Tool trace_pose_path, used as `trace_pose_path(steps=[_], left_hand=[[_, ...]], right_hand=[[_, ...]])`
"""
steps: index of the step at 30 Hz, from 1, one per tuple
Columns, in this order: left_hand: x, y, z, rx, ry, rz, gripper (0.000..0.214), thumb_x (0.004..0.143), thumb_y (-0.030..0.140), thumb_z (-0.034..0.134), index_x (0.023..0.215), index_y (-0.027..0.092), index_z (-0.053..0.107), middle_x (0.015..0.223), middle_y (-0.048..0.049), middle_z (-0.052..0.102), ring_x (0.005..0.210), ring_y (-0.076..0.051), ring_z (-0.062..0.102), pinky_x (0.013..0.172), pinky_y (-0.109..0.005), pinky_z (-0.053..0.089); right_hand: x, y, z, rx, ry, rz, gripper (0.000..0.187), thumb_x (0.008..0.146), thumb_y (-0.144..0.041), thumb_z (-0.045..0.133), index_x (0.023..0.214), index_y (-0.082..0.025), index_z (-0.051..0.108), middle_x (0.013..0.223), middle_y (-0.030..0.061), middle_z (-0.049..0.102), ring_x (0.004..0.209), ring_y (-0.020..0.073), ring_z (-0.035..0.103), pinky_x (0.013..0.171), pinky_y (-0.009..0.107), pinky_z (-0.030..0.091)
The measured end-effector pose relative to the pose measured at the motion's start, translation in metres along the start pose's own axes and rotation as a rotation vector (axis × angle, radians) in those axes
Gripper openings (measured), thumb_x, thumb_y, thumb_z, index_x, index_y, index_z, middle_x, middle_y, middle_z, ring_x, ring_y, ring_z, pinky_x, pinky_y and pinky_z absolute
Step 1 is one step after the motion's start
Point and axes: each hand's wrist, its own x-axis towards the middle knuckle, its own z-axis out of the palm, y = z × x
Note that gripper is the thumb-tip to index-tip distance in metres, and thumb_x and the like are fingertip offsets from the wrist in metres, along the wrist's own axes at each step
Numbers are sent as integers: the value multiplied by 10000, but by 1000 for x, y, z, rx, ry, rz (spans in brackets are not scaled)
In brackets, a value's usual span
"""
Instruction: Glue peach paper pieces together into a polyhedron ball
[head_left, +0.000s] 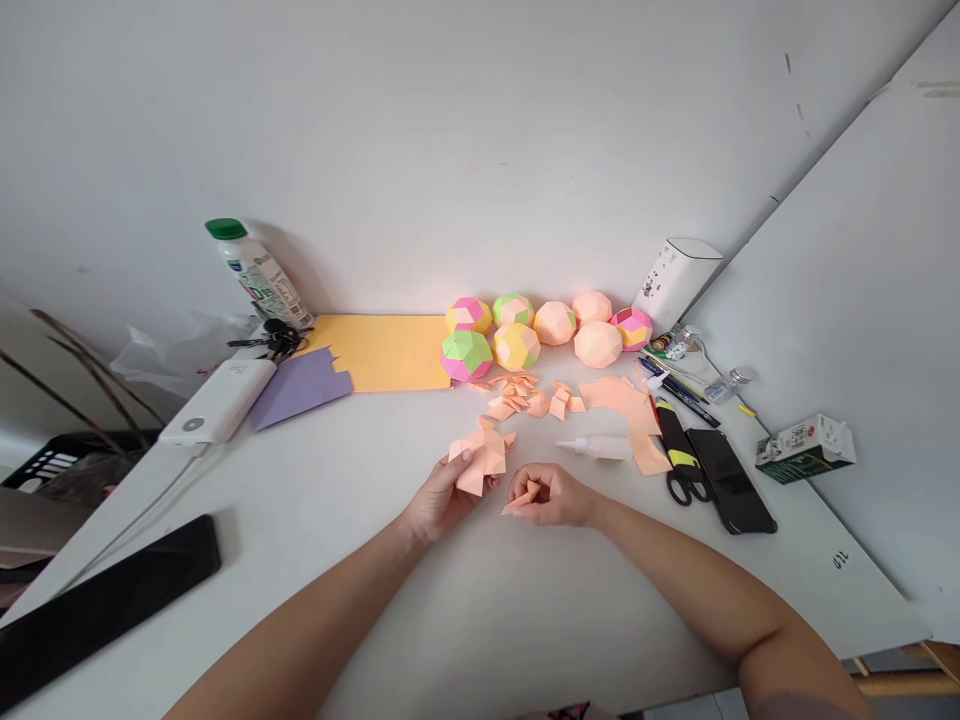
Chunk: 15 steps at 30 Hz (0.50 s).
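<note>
Over the middle of the table, my left hand (442,500) is closed on a peach paper model (482,455), a partly joined shape with flaps sticking out. Close beside it, my right hand (555,497) pinches a small folded peach paper piece (523,499). The two papers are apart. A white glue bottle (600,447) lies on its side just beyond my right hand. Behind both hands is a loose heap of folded peach paper pieces (514,393). Peach paper scraps (621,396) lie to the right of that heap.
Several many-sided paper balls (516,347) stand along the wall. Orange card (397,352) and purple card (300,390) lie left, near a white power bank (217,400) and a bottle (259,270). Scissors (687,485), a phone (731,480) and a carton (806,450) are at right.
</note>
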Motion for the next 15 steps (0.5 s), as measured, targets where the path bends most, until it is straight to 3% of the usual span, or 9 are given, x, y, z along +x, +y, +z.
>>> trace_pose_path(steps=[6, 11, 15], left_hand=[[-1, -1, 1, 4, 7, -5, 299, 722, 390, 671, 840, 116, 676, 708, -62, 636, 672, -161, 564, 679, -279, 446], [-2, -1, 4, 23, 27, -3, 258, 697, 352, 697, 775, 108, 665, 700, -64, 635, 651, -158, 560, 658, -278, 433], [-4, 1, 9, 29, 16, -4, 233, 690, 320, 700, 786, 113, 655, 731, -70, 642, 675, -175, 570, 691, -309, 433]], right_hand=[[3, -2, 1, 60, 44, 6, 411, 646, -378, 740, 592, -173, 388, 624, -59, 414, 520, 55, 372, 471, 197, 313], [5, -4, 0, 124, 23, 16, 338, 650, -390, 739, 624, -157, 495, 709, -11, 549, 561, 82, 488, 482, 219, 394], [6, -5, 1, 100, 53, 57, 312, 649, -395, 739, 665, -147, 551, 674, -12, 567, 524, 81, 499, 457, 220, 417]])
